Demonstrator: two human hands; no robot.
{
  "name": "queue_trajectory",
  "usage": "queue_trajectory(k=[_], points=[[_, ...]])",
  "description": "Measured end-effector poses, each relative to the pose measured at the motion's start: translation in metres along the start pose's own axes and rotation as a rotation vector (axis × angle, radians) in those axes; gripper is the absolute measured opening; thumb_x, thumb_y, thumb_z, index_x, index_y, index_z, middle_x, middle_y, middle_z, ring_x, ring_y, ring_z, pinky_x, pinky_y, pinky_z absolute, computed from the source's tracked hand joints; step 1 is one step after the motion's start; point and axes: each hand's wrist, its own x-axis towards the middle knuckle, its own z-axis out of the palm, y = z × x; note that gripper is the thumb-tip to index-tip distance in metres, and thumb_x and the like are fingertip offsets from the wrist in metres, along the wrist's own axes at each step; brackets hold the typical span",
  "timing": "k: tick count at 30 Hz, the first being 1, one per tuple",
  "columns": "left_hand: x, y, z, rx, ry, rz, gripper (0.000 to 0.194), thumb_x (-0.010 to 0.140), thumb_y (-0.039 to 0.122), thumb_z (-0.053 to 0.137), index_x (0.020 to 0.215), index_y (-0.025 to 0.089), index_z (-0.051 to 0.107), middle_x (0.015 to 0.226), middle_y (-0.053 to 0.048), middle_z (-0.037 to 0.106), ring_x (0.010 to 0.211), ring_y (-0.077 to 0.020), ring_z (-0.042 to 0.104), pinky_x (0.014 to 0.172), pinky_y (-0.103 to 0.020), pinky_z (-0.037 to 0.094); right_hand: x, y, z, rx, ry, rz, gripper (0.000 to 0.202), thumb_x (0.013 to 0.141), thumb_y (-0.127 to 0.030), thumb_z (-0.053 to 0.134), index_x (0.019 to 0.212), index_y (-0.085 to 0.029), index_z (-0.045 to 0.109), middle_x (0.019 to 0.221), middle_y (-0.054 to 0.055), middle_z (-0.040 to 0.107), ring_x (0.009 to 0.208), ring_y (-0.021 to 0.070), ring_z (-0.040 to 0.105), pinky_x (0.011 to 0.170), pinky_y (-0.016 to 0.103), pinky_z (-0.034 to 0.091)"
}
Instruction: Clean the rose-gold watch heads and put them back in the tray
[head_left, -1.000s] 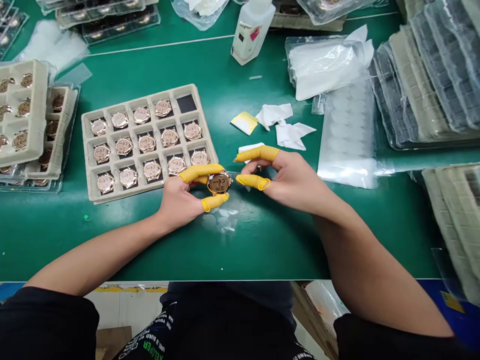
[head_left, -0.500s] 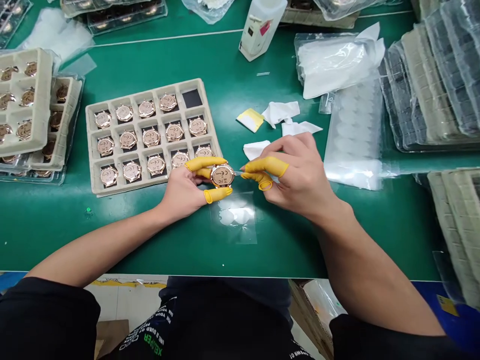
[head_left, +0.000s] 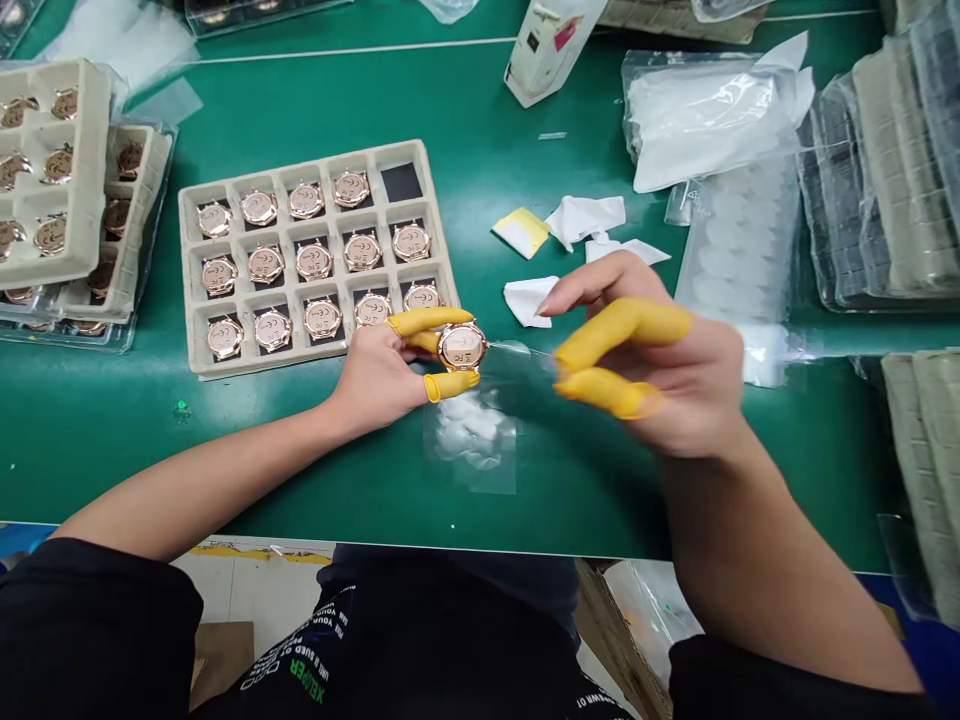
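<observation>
My left hand [head_left: 394, 365], with yellow finger cots on thumb and fingers, grips a rose-gold watch case [head_left: 462, 346] by its edges, its printed back facing up. To the right, my right hand [head_left: 652, 360] pinches a piece of clear film [head_left: 517, 348] between cotted thumb and forefinger; the film stretches toward the case's right edge. Whether it still touches the case I cannot tell. Below lies a clear sheet [head_left: 495, 478] with round transparent discs. Behind my left hand stands a beige compartment tray [head_left: 193, 340] of similar watch cases; its far right compartment shows only a black pad [head_left: 402, 182].
Stacked trays of watch cases [head_left: 91, 250] stand at the left. White wipes [head_left: 589, 218] and a yellow-white packet [head_left: 523, 232] lie beyond my right hand. A white bottle [head_left: 551, 45], bagged wipes [head_left: 705, 115] and piled empty trays [head_left: 892, 180] line the back and right.
My right hand has moved right, away from the watch case, drawing the clear film out with it. My left hand keeps its hold. The whole view has shifted slightly.
</observation>
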Motion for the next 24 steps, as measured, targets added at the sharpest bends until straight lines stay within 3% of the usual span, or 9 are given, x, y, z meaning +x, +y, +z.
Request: queue_trajectory(k=[2,3,6,10,16,21,24], points=[[0.000,0.000,0.001,-0.005,-0.021,-0.019,0.062,0.061,0.026,0.094,0.119,0.016,0.077,0.102,-0.007,0.082,0.085,-0.0179,0.077,0.084,-0.032,0.068,-0.001,-0.006,0.008,0.157,0.027,0.131,0.024,0.094,-0.048,0.063,0.086,-0.026,0.064,0.117,0.010,0.069,0.109,0.0298,0.065,0.093,0.053,0.052],[0.000,0.000,0.001,-0.011,-0.030,-0.031,0.062,0.061,0.025,0.093,0.120,0.016,0.077,0.100,-0.006,0.082,0.082,-0.0171,0.077,0.082,-0.031,0.068,-0.001,-0.006,0.011,0.126,0.030,0.181,0.022,0.095,-0.047,0.063,0.089,-0.026,0.064,0.119,0.010,0.069,0.112,0.0300,0.065,0.096,0.053,0.052],[0.000,-0.001,0.001,-0.015,-0.022,-0.047,0.062,0.061,0.023,0.092,0.120,0.015,0.076,0.096,-0.005,0.082,0.078,-0.0153,0.075,0.078,-0.029,0.068,-0.002,0.001,0.013,-0.178,-0.030,0.223,0.013,0.095,-0.039,0.065,0.098,-0.027,0.068,0.116,0.008,0.071,0.112,0.0312,0.064,0.097,0.054,0.049],[-0.001,-0.001,0.000,0.016,-0.004,-0.014,0.060,0.062,0.023,0.091,0.119,0.015,0.077,0.095,-0.004,0.081,0.080,-0.0150,0.075,0.080,-0.028,0.068,-0.004,0.019,-0.003,-0.405,-0.110,0.216,0.019,0.091,-0.039,0.072,0.107,-0.028,0.073,0.107,0.009,0.075,0.099,0.0321,0.062,0.086,0.052,0.046],[-0.003,-0.002,-0.001,0.047,0.000,0.007,0.059,0.063,0.026,0.092,0.120,0.017,0.077,0.096,-0.004,0.081,0.080,-0.0155,0.074,0.082,-0.031,0.069,-0.003,0.022,-0.009,-0.265,-0.247,0.340,0.012,0.087,-0.035,0.073,0.091,-0.024,0.074,0.083,0.005,0.073,0.078,0.0240,0.064,0.075,0.042,0.045],[-0.001,0.000,0.001,0.003,0.004,-0.044,0.062,0.061,0.024,0.093,0.120,0.015,0.077,0.094,-0.004,0.080,0.079,-0.0151,0.074,0.081,-0.030,0.069,-0.006,0.020,0.002,-0.505,-0.110,0.105,0.007,0.083,-0.019,0.068,0.088,-0.024,0.070,0.078,0.004,0.070,0.084,0.0262,0.062,0.088,0.053,0.039],[0.000,0.001,0.001,-0.059,0.013,-0.099,0.066,0.059,0.023,0.094,0.121,0.013,0.075,0.092,-0.005,0.080,0.080,-0.0167,0.076,0.079,-0.030,0.069,-0.007,0.019,0.001,-0.621,-0.072,-0.100,0.019,0.084,-0.010,0.062,0.093,-0.025,0.068,0.097,0.005,0.075,0.101,0.0313,0.062,0.092,0.057,0.035]])
